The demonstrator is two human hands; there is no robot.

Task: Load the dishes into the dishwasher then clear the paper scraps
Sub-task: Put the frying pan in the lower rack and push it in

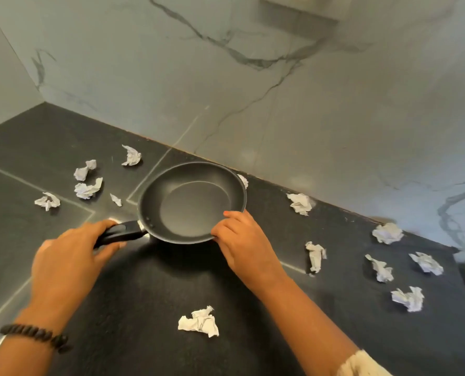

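A: Where is the frying pan [192, 203]?

B: On the dark stone countertop [144, 294], close to the marble backsplash [280, 104]. Its inside is bare.

A: And the hands?

B: The left hand [65, 264] is wrapped around the pan's black handle [122, 233]. The right hand [242, 240] pinches the pan's near rim, thumb on the inside, fingers curled beneath.

A: Paper scraps?

B: Crumpled all round the pan. A cluster of scraps [86, 183] lies left of it, one paper ball [198, 321] sits nearer than the pan between the forearms, and more scraps [383, 267] scatter to its right. One piece [243, 181] peeks from behind the far rim.

A: Anything on the wrists?

B: A dark beaded bracelet [35, 336] on the left.
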